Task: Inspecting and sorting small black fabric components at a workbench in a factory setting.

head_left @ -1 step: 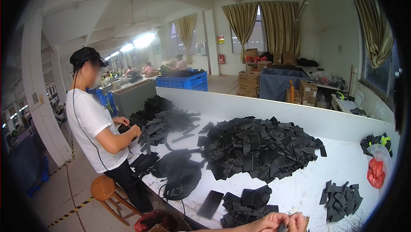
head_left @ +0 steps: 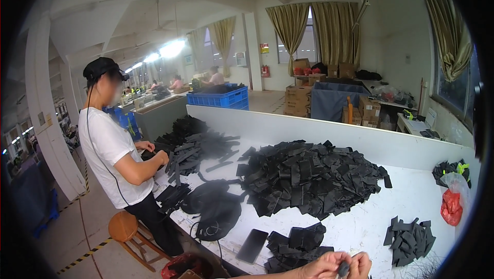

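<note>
At the lower edge, my left hand (head_left: 324, 266) and my right hand (head_left: 360, 265) come close together, fingers pinched. Between them is a small dark piece of fabric (head_left: 343, 268), mostly covered by the fingers. Just left of my hands lies a small heap of black fabric pieces (head_left: 298, 243). Farther back rises a large pile of short black strips (head_left: 314, 176). To the right sits another small heap of black strips (head_left: 410, 240).
A dark phone (head_left: 252, 245) and a black bag (head_left: 218, 207) lie on the white table (head_left: 360, 225). At left, a co-worker (head_left: 116, 145) in a white shirt handles black strips. A red plastic bag (head_left: 451, 208) rests by the right edge. A low partition (head_left: 309, 126) bounds the table's back.
My hands have shifted slightly upward, and the right has turned a little. More of the dark fabric piece shows between the fingers.
</note>
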A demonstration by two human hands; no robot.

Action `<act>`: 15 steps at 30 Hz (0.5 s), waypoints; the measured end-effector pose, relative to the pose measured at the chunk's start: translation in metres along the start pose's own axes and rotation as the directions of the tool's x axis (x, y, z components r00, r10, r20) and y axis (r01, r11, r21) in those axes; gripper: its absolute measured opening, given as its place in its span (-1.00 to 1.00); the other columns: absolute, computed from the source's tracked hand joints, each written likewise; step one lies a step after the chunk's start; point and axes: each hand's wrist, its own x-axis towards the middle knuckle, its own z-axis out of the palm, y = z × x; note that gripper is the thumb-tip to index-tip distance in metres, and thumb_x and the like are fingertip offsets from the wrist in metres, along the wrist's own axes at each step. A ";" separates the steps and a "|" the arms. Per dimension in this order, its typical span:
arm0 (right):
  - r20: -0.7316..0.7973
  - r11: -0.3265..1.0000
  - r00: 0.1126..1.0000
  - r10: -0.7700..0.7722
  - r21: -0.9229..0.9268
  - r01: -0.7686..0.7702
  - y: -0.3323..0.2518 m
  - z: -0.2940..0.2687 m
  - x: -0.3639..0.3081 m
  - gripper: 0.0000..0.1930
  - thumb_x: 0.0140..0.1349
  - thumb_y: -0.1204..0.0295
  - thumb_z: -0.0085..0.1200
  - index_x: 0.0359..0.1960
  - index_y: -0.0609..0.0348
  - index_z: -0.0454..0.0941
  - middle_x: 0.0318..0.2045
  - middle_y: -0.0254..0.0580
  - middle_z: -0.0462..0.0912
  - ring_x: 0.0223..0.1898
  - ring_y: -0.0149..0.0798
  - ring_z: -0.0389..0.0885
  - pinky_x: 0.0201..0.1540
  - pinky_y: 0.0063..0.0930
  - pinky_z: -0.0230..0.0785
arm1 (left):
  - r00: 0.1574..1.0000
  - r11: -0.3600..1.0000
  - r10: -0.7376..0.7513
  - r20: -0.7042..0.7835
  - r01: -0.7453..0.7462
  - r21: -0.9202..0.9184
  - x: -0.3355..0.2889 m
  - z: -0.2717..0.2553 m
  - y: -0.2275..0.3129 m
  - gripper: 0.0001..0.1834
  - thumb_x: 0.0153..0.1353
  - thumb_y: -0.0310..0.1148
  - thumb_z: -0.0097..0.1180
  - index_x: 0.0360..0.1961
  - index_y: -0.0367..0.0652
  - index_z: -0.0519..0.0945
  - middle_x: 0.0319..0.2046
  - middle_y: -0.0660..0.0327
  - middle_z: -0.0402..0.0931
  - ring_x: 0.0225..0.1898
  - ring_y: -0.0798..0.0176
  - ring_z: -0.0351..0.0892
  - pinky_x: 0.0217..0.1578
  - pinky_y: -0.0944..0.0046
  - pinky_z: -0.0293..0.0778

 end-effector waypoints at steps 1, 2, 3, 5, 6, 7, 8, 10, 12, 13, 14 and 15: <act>-0.097 0.988 0.991 -0.092 -0.133 0.079 -0.007 -0.002 0.002 -0.84 0.14 0.49 -0.13 -0.59 0.20 0.29 -0.65 -0.41 0.30 -0.56 -0.53 0.19 -0.52 -0.67 0.08 | 0.998 0.993 0.048 -0.051 -0.053 -0.101 0.010 -0.007 -0.004 -0.77 0.02 -0.50 -0.03 -0.24 -0.31 0.39 -0.52 0.13 0.46 -0.81 0.47 0.24 -0.81 0.51 0.19; -0.150 1.000 0.989 -0.009 0.019 0.012 -0.002 -0.002 0.008 -0.85 0.14 0.48 -0.14 -0.58 0.22 0.30 -0.63 -0.41 0.30 -0.56 -0.51 0.19 -0.52 -0.66 0.10 | 0.998 0.994 0.037 -0.047 -0.041 -0.099 0.018 -0.006 -0.004 -0.77 0.02 -0.50 -0.03 -0.24 -0.31 0.39 -0.52 0.13 0.46 -0.81 0.47 0.24 -0.81 0.51 0.19; -0.178 0.979 0.982 -0.061 -0.202 0.024 -0.009 -0.008 0.008 -0.86 0.14 0.48 -0.14 -0.56 0.23 0.32 -0.63 -0.40 0.31 -0.56 -0.51 0.19 -0.52 -0.64 0.13 | 0.992 0.993 0.018 -0.124 -0.033 -0.117 0.027 -0.003 0.000 -0.78 0.04 -0.50 -0.06 -0.23 -0.30 0.39 -0.54 0.13 0.45 -0.84 0.47 0.21 -0.84 0.52 0.17; -0.219 0.973 0.966 -0.140 -0.213 0.092 -0.003 -0.010 0.011 -0.86 0.14 0.49 -0.14 -0.55 0.24 0.32 -0.63 -0.40 0.33 -0.56 -0.51 0.20 -0.51 -0.65 0.14 | 0.979 0.990 0.006 -0.203 -0.034 -0.133 0.039 -0.007 -0.002 -0.79 0.06 -0.51 -0.08 -0.23 -0.30 0.39 -0.55 0.12 0.45 -0.87 0.47 0.18 -0.86 0.52 0.15; -0.213 0.972 0.967 -0.141 -0.213 0.095 -0.003 -0.011 0.010 -0.86 0.14 0.49 -0.14 -0.55 0.24 0.32 -0.63 -0.40 0.33 -0.56 -0.51 0.20 -0.51 -0.65 0.14 | 0.984 0.986 -0.029 -0.177 -0.001 -0.165 0.043 -0.015 -0.006 -0.75 0.08 -0.50 -0.07 -0.17 -0.25 0.37 -0.57 0.22 0.41 -0.85 0.53 0.14 -0.81 0.55 0.12; -0.239 0.971 0.959 -0.150 -0.219 0.098 -0.003 -0.013 0.010 -0.86 0.14 0.49 -0.13 -0.55 0.24 0.33 -0.63 -0.39 0.34 -0.56 -0.51 0.21 -0.50 -0.65 0.14 | 0.987 0.980 -0.062 -0.151 0.031 -0.197 0.045 -0.019 -0.008 -0.71 0.10 -0.50 -0.05 -0.10 -0.21 0.35 -0.60 0.32 0.37 -0.82 0.59 0.10 -0.76 0.59 0.09; -0.269 0.969 0.950 -0.156 -0.226 0.096 -0.002 -0.015 0.011 -0.85 0.14 0.48 -0.12 -0.55 0.24 0.33 -0.62 -0.38 0.34 -0.56 -0.52 0.22 -0.50 -0.64 0.15 | 0.958 0.996 -0.055 -0.282 0.031 -0.087 0.045 0.002 -0.002 -0.80 0.08 -0.52 -0.11 -0.23 -0.28 0.39 -0.56 0.14 0.45 -0.85 0.48 0.20 -0.85 0.53 0.16; -0.271 0.996 0.958 -0.092 -0.043 0.084 0.031 -0.026 0.014 -0.84 0.15 0.45 -0.11 -0.55 0.24 0.34 -0.63 -0.37 0.35 -0.56 -0.52 0.23 -0.50 -0.65 0.15 | 0.950 0.995 -0.086 -0.300 0.067 -0.073 0.047 0.001 -0.007 -0.82 0.09 -0.51 -0.12 -0.24 -0.27 0.40 -0.56 0.15 0.45 -0.83 0.48 0.23 -0.85 0.54 0.16; -0.206 0.982 0.977 0.051 0.191 -0.011 0.037 -0.032 0.017 -0.80 0.15 0.38 -0.07 -0.55 0.23 0.36 -0.65 -0.38 0.35 -0.61 -0.54 0.24 -0.57 -0.67 0.11 | 0.925 0.993 -0.116 -0.363 0.099 -0.064 0.052 -0.004 -0.011 -0.84 0.09 -0.51 -0.14 -0.28 -0.25 0.42 -0.56 0.18 0.45 -0.76 0.45 0.33 -0.83 0.54 0.19; -0.204 0.982 0.978 0.052 0.189 -0.013 0.045 -0.034 0.018 -0.80 0.15 0.38 -0.07 -0.55 0.23 0.36 -0.65 -0.38 0.35 -0.61 -0.54 0.24 -0.57 -0.67 0.11 | 0.925 0.993 -0.114 -0.363 0.097 -0.067 0.052 -0.010 -0.014 -0.84 0.09 -0.51 -0.14 -0.28 -0.25 0.42 -0.56 0.18 0.45 -0.76 0.45 0.33 -0.83 0.54 0.19; -0.194 0.985 0.974 0.117 0.147 -0.089 0.061 -0.039 0.017 -0.81 0.15 0.37 -0.06 -0.55 0.21 0.36 -0.67 -0.40 0.34 -0.63 -0.55 0.21 -0.59 -0.69 0.07 | 0.903 0.989 -0.145 -0.404 0.127 -0.073 0.053 -0.016 -0.020 -0.85 0.08 -0.51 -0.13 -0.29 -0.25 0.42 -0.56 0.18 0.45 -0.74 0.43 0.35 -0.82 0.53 0.21; -0.176 0.981 0.968 0.181 0.100 -0.165 0.071 -0.042 0.017 -0.81 0.14 0.36 -0.05 -0.55 0.19 0.37 -0.68 -0.42 0.33 -0.65 -0.57 0.19 -0.62 -0.70 0.03 | 0.880 0.986 -0.165 -0.446 0.144 -0.080 0.053 -0.017 -0.021 -0.85 0.07 -0.52 -0.13 -0.30 -0.25 0.43 -0.56 0.18 0.45 -0.71 0.40 0.37 -0.81 0.52 0.22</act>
